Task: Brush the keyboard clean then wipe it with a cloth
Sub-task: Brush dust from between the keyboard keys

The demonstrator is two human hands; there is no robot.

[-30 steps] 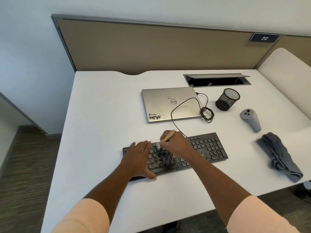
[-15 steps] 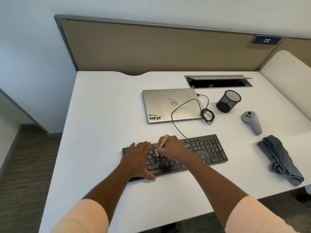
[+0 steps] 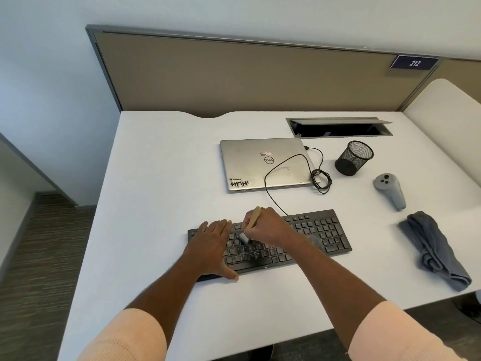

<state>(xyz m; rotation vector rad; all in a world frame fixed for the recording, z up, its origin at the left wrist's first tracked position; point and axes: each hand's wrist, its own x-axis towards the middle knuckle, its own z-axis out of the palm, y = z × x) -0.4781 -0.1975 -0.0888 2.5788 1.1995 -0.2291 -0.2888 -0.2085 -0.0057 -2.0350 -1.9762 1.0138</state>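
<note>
Cable point(image 3: 265, 179) crosses laptop point(image 3: 260, 162) toward keyboard point(image 3: 320, 233) — cloth point(image 3: 434, 246) lies well right

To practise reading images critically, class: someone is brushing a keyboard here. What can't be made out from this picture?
Head view only:
1. Left-end keys of the keyboard: covered by the left hand lying flat on them.
2. Bristles of the brush: blurred, partly behind the right hand gripping it; contact with the keys unclear.
3. Key legends: too small.
4. Inside the cable hatch: dark shadow.
5. Inside the mesh cup: too dark.
</note>
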